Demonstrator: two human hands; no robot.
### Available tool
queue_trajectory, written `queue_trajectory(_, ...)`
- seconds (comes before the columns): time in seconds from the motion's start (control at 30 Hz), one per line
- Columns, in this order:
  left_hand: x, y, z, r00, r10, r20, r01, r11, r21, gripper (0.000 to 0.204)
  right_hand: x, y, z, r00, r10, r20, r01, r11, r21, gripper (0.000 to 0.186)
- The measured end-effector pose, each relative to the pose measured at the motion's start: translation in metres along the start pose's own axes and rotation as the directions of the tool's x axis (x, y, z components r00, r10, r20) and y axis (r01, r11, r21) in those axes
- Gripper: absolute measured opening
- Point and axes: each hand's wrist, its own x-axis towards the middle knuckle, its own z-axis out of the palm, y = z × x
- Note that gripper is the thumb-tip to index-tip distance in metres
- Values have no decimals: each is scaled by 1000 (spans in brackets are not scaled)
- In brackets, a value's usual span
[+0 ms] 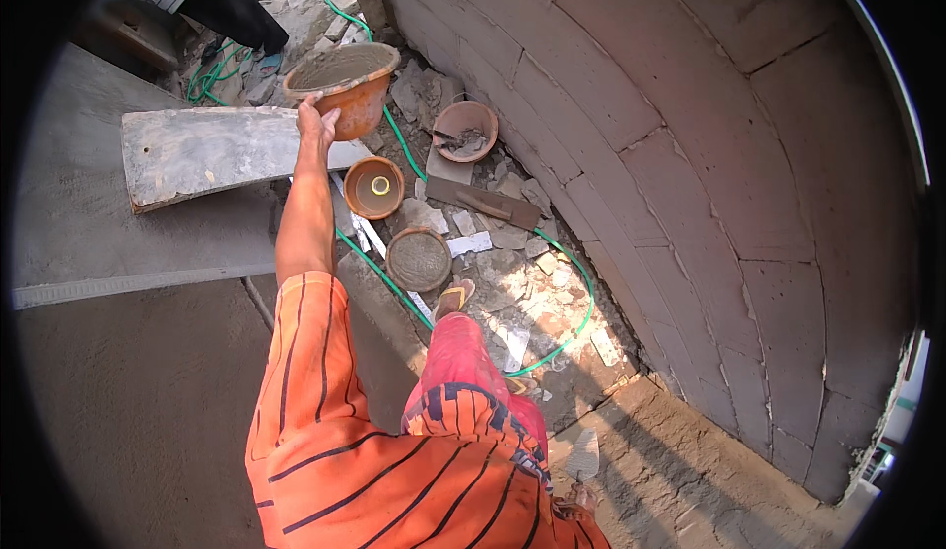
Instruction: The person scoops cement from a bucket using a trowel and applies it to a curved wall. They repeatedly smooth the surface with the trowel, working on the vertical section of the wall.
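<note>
My left hand (317,121) reaches far forward and grips the near left rim of a large orange basin (360,107) with grey wet mortar in it. The basin overlaps the end of a weathered board (212,150); whether it rests there or hangs from my hand, I cannot tell. Close to the lower edge, my right hand (585,499) shows only in part, closed at the base of a pointed trowel (583,454). The trowel's handle is hidden.
Below the basin stand a small brown bucket (373,187), a round tub of mortar (419,258) and an orange bowl (465,131). A plastering float (483,202) lies on rubble beside a green hose (591,298). A block wall (680,194) rises right. Another person's leg (232,9) is far left.
</note>
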Motion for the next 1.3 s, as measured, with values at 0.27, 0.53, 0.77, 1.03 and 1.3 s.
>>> queue_trajectory(0.27,89,59,60,969,60,240,-82,993,85,99,-53,-72,187,844,-361,-397,100,833,-544,21)
queue_trajectory(0.53,-36,-280,-193,847,-515,-133,370,392,842,81,-53,-32,221,852,-326,-409,126,887,-444,24)
queue_trajectory(0.77,-78,-417,-340,721,-691,50,286,362,887,64,-92,53,201,841,-208,-499,-57,884,-465,40)
queue_trajectory(1.03,-126,-465,-322,720,-690,-71,176,83,981,34,-91,110,216,750,-46,-660,-171,950,-260,40)
queue_trajectory(1.3,-266,-416,-202,770,-630,-95,121,-1,993,25,-26,154,179,747,-358,-560,372,923,-93,26)
